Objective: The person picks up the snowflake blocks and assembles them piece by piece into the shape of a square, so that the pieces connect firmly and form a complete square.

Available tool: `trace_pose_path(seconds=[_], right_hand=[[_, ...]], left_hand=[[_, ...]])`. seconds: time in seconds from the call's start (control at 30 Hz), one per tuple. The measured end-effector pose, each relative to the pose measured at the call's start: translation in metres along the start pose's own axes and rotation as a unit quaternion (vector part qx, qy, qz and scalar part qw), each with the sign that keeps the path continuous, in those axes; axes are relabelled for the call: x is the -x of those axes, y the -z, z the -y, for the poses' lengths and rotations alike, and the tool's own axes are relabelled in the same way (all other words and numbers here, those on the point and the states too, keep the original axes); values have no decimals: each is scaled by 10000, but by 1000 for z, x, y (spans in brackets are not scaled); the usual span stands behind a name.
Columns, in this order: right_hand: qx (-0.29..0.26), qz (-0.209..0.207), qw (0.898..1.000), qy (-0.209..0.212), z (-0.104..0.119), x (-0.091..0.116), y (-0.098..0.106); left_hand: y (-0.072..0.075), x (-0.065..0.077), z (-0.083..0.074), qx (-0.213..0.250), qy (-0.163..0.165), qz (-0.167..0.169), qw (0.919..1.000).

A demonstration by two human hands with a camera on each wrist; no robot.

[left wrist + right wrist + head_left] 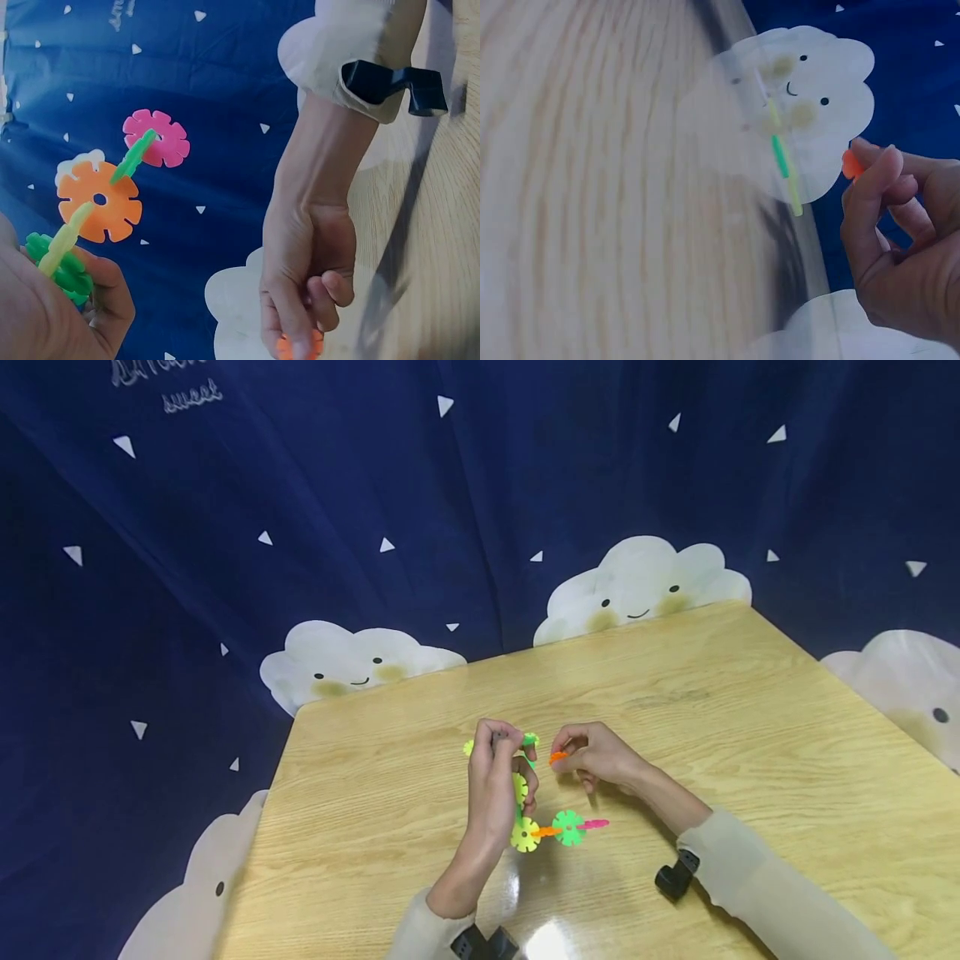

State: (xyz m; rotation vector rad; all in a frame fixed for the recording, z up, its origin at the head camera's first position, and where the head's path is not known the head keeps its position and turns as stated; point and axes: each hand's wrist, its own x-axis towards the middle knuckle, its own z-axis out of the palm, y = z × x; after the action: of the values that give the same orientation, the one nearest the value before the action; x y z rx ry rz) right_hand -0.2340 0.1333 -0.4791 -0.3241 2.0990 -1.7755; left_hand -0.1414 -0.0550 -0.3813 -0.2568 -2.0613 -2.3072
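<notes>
My left hand (495, 785) grips a chain of notched plastic snowflake discs, raised over the table. From it a yellow disc (524, 835), a green disc (569, 828) and a pink disc (596, 823) stretch rightward, slotted together at angles. The left wrist view shows an orange disc (100, 200) in the chain, between yellow and green pieces; part of the chain hides behind the palm. To the right, apart from the chain, my right hand (600, 755) pinches a single orange disc (558, 757) between thumb and fingertips. That loose disc (850, 163) is partly covered by fingers.
A wood-grain table (360, 810) spreads beneath both hands. Behind it hangs a dark blue curtain (337, 468) with white triangles and clouds, meeting the table's back edge. Each wrist wears a black camera (677, 875) over a light sleeve (780, 885).
</notes>
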Motion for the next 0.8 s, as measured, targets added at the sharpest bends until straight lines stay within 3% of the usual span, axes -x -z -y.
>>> trace_pose_path(seconds=[0.3, 0.8], right_hand=[[-167, 251, 9990, 322, 16, 19, -2], [-705, 244, 9927, 951, 66, 51, -2]], left_hand=[[2, -1, -1, 74, 132, -98, 9998], [4, -3, -4, -16, -58, -103, 9999]])
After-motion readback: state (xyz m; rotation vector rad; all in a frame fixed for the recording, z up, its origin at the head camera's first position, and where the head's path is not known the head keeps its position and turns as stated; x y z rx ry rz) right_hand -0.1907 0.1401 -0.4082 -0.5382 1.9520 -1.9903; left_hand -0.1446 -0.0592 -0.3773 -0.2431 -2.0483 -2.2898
